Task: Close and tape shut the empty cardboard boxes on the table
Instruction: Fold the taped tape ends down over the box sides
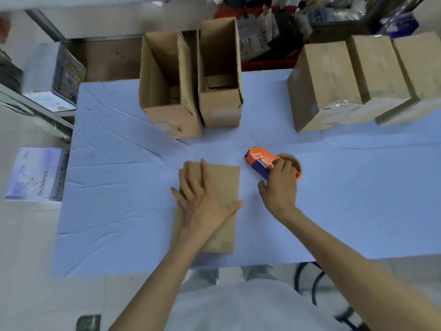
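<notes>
Cardboard box (224,182) lies pressed beneath your flat, spread left hand (205,209); just right of it your right hand (280,185) grips the orange tape dispenser (259,157).

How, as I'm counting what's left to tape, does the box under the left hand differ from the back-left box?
The near box, under the left hand, shows a closed top; the back-left box stands open, flaps up. The left hand presses the near box; nothing touches the back-left box. Both are plain brown cardboard on the blue-covered table.
</notes>
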A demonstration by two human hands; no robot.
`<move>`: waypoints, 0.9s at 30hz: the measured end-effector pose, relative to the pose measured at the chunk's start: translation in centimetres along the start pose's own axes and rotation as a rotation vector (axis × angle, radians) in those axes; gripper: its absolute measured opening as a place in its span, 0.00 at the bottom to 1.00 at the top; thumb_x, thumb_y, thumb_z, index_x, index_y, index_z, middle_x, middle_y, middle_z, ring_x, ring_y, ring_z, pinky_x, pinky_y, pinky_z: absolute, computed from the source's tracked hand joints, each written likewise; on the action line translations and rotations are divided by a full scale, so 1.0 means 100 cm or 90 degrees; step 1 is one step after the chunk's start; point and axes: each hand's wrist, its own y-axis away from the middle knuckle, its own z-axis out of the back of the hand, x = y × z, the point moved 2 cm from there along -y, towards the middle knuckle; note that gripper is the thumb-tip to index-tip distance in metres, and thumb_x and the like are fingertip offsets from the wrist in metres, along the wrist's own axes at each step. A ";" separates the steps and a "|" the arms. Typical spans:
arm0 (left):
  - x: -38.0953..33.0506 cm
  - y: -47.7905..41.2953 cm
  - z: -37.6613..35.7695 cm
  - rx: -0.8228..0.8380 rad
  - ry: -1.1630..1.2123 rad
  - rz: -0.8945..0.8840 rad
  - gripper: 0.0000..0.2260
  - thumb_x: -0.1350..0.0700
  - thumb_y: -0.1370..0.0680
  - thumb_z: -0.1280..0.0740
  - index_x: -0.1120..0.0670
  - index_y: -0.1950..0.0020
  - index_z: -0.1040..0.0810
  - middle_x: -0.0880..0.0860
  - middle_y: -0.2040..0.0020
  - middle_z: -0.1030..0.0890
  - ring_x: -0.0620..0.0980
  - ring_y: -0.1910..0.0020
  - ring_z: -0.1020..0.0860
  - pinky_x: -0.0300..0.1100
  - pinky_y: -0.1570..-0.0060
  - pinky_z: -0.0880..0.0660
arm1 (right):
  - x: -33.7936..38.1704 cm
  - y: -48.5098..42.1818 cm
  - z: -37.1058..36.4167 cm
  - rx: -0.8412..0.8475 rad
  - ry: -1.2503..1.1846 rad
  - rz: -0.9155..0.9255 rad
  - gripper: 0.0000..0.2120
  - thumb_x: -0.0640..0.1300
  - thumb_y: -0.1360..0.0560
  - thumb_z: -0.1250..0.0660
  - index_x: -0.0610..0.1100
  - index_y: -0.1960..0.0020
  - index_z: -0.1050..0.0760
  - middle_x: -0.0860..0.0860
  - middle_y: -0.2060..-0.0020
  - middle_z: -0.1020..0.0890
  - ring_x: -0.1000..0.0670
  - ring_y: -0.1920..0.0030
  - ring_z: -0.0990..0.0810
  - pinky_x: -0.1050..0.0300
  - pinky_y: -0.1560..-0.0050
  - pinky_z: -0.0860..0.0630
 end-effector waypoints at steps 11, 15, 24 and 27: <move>-0.018 0.004 0.029 -0.069 0.095 -0.101 0.49 0.41 0.30 0.27 0.58 0.21 0.52 0.63 0.22 0.52 0.61 0.23 0.54 0.52 0.24 0.55 | -0.023 -0.024 0.016 0.067 -0.136 0.150 0.17 0.31 0.30 0.34 0.39 0.42 0.29 0.43 0.47 0.23 0.41 0.52 0.24 0.52 0.57 0.27; -0.033 -0.003 0.073 -0.071 0.224 -0.259 0.36 0.60 0.23 0.32 0.50 0.21 0.48 0.50 0.21 0.49 0.48 0.24 0.47 0.18 0.39 0.55 | 0.004 -0.019 0.059 0.007 -0.267 0.244 0.06 0.29 0.27 0.35 0.35 0.52 0.30 0.43 0.53 0.26 0.41 0.58 0.26 0.47 0.58 0.23; -0.040 -0.009 0.111 -0.111 0.207 -0.404 0.18 0.62 0.23 0.35 0.51 0.34 0.25 0.48 0.40 0.22 0.50 0.42 0.24 0.48 0.44 0.25 | 0.025 -0.027 0.086 -0.055 -0.167 0.415 0.13 0.27 0.35 0.27 0.37 0.53 0.26 0.45 0.59 0.21 0.45 0.60 0.26 0.49 0.62 0.25; -0.039 -0.011 0.108 -0.113 0.199 -0.397 0.15 0.59 0.21 0.36 0.50 0.35 0.23 0.48 0.42 0.20 0.48 0.43 0.23 0.46 0.43 0.25 | 0.021 -0.031 0.087 -0.015 -0.173 0.367 0.20 0.28 0.32 0.28 0.39 0.43 0.27 0.44 0.52 0.20 0.43 0.54 0.23 0.46 0.56 0.23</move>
